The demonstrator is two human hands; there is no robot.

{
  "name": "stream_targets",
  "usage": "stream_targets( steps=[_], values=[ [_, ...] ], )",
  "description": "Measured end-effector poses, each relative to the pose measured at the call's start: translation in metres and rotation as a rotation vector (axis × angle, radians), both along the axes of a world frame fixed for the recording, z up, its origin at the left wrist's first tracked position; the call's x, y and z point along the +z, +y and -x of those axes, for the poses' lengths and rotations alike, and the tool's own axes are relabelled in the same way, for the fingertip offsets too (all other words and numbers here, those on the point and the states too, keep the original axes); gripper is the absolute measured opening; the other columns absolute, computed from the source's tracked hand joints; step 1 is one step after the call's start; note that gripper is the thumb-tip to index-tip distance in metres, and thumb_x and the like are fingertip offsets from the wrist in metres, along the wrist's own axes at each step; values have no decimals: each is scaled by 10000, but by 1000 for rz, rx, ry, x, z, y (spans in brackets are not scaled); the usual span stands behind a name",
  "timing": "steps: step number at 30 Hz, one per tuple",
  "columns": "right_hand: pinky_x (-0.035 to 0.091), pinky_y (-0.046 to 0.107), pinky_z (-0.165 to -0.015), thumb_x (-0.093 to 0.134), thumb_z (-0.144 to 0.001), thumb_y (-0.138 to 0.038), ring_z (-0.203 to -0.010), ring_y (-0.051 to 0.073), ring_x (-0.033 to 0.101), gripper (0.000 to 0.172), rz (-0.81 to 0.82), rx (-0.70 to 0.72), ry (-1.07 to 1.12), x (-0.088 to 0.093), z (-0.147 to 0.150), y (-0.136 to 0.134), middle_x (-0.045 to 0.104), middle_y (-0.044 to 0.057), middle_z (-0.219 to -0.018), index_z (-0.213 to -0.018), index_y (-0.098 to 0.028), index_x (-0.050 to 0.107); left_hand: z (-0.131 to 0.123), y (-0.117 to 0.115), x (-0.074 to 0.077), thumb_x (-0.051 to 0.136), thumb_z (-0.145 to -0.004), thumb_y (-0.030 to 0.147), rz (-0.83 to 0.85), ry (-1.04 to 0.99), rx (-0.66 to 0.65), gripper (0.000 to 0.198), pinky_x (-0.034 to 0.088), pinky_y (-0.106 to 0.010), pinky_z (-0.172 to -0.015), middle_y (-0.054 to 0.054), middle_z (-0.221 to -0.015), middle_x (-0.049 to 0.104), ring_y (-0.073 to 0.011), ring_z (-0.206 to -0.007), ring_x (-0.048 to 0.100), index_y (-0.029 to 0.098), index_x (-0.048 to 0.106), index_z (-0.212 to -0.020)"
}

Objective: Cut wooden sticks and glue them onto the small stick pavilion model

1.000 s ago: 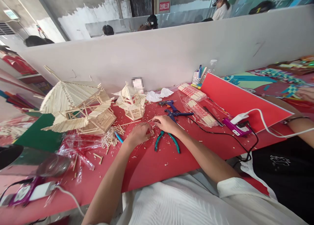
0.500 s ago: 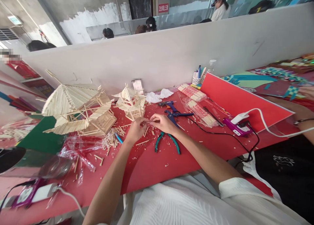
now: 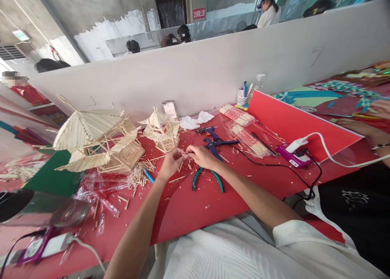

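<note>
My left hand (image 3: 172, 162) and my right hand (image 3: 201, 156) meet fingertip to fingertip over the red table (image 3: 183, 206). Both are pinched closed; whatever is between the fingertips is too small to make out. Just behind them stands a small stick pavilion (image 3: 161, 130), and a larger stick pavilion (image 3: 97, 137) is at the left. Green-handled pliers (image 3: 218, 181) lie partly under my right hand. A blue cutter tool (image 3: 215, 147) and a glue gun (image 3: 210, 130) rest behind it. Cut stick pieces (image 3: 140, 177) are piled left of my left hand, by a blue pen (image 3: 148, 175).
Packs of sticks (image 3: 248, 137), a purple power strip (image 3: 294, 155) with cables and a red board (image 3: 298, 122) are at the right. A clear jar (image 3: 45, 208) lies at the left. Another person's hand (image 3: 380, 108) is at the far right. A partition (image 3: 213, 68) runs behind.
The view has shifted slightly. My two hands stay together with their fingertips meeting. At the far right, the other person's hands and woven strip have moved.
</note>
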State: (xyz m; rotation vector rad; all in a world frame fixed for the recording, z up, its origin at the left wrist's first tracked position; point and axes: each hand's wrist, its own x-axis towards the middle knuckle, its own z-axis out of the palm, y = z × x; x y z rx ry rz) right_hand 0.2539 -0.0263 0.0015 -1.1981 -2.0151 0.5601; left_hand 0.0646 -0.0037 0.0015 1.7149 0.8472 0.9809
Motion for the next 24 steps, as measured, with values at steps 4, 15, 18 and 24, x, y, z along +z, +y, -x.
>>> stream_targets(
  steps=[4, 15, 18, 24],
  values=[
    [372, 236, -675, 499, -979, -131, -790, 163, 643, 122, -16, -9, -47, -4, 2, 1, 726, 46, -915, -988, -185, 608, 1, 0, -1, 763, -793, 392, -24, 35, 9, 261, 473, -264, -664, -29, -774, 699, -159, -707, 647, 169, 642, -855],
    [419, 271, -727, 568, -955, -221, -853, 203, 681, 79, -55, -296, -261, 9, -38, 11, 744, 57, -945, -1024, -210, 604, 25, 18, -3, 751, -765, 406, -13, 44, 216, 273, 497, -312, -807, -48, -852, 711, -198, -838, 670, 185, 627, -867],
    [424, 280, -704, 569, -955, -269, -846, 219, 688, 97, -3, -431, -322, 13, -61, 14, 750, 56, -932, -1031, -225, 611, 32, 27, -11, 747, -755, 473, 50, 58, 186, 372, 504, -344, -837, -81, -891, 742, -234, -897, 692, 175, 658, -960],
    [422, 291, -704, 550, -949, -270, -817, 220, 675, 128, 9, -570, -327, 11, -94, 19, 749, 50, -902, -1030, -227, 639, 41, 39, -22, 707, -762, 592, 87, 125, 215, 432, 488, -319, -718, -69, -758, 731, -189, -703, 648, 171, 654, -845]
  ],
)
